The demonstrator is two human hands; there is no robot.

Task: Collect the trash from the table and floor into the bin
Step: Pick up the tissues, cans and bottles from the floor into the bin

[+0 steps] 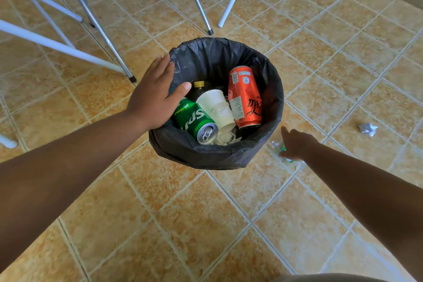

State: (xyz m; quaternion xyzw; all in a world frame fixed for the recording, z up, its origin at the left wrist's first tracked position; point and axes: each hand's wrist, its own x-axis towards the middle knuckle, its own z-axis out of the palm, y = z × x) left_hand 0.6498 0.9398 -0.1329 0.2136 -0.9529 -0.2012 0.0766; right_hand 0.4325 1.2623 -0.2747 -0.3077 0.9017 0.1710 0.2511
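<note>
Reaching down beside the bin [270, 89], the right hand [297, 144] closes on a clear plastic bottle [275, 146] on the floor; the left hand [155, 94] rests flat and unclenched on the rim. Cans and a cup [217, 107] lie inside; crumpled paper [367, 129] remains on the tiles.

2 bare forearms, no sleeves, watch or rings visible; left grip [153, 96] and right grip [295, 144] ungloved.

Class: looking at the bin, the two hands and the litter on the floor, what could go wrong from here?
1. The right hand is down at a clear plastic bottle beside the bin; it might skid away.
2. The left hand rests on the rim; leaning could tip the bin.
3. The crumpled wrapper farther right may be overlooked.
</note>
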